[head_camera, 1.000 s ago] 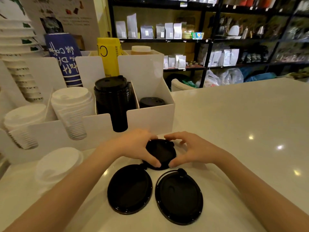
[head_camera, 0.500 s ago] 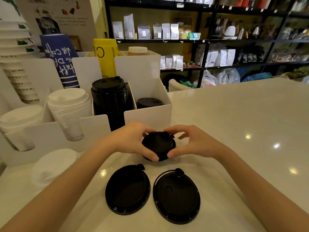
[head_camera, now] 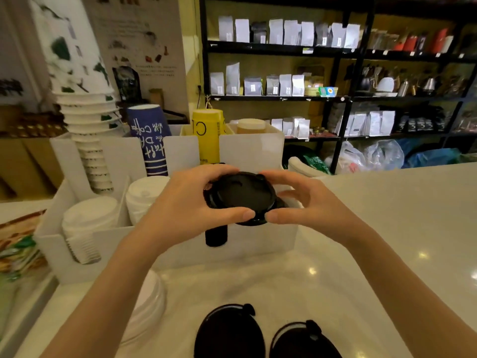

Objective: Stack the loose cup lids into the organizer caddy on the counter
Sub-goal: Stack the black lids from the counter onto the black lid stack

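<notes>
A black cup lid is held in the air over the white organizer caddy. My left hand grips its left edge and my right hand grips its right edge. Below the lid a stack of black lids shows through the caddy's front slot, mostly hidden by my hands. Stacks of white lids fill the caddy's left compartments. Two loose black lids lie on the counter at the bottom of the view. A loose stack of white lids lies left of them, partly under my left forearm.
Behind the caddy stand stacked paper cups: white with green print, blue and yellow. The pale counter spreads to the right. Dark shelves with bags line the back wall.
Both hands have lifted the black lid off the counter and carried it up and forward over the caddy. The view has tilted, so the two other black lids sit lower.
</notes>
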`<state>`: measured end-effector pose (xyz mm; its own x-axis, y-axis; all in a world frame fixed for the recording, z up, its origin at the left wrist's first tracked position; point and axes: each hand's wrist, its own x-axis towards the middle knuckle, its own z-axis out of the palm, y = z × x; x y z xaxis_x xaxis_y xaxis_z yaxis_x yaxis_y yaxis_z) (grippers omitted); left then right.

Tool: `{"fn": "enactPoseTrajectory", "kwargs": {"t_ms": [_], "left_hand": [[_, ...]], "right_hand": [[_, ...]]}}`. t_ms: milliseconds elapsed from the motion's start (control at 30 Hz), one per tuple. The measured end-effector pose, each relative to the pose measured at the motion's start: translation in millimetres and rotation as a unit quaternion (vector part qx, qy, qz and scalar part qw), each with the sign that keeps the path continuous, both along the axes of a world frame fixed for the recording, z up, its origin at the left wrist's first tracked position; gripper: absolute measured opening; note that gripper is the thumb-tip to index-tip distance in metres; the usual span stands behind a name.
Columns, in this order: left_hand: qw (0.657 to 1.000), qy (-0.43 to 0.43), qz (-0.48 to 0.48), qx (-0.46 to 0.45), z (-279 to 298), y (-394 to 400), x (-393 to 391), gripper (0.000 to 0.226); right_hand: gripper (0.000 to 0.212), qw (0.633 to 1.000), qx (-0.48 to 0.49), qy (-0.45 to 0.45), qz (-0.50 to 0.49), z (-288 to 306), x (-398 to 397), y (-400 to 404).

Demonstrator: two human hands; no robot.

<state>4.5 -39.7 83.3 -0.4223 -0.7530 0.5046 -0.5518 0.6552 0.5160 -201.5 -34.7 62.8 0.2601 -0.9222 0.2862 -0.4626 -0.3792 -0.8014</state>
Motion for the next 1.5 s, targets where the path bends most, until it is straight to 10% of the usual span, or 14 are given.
{"fn": "enactPoseTrajectory", "kwargs": {"t_ms": [333,1500], "left_hand": [[0.986,0.153,0.054,0.032,-15.8,-50.5,27.3,0.064],[0.994,0.017,0.095,0.055,-21.9,-68.5,30.2,0.047]], "right_hand": [[0.072,0.998,-0.060,-0.026,0.007,10.7,45.1,-64.4],[0.050,0.997,-0.060,-0.027,-0.038,-15.4,53.5,-85.8]]}}
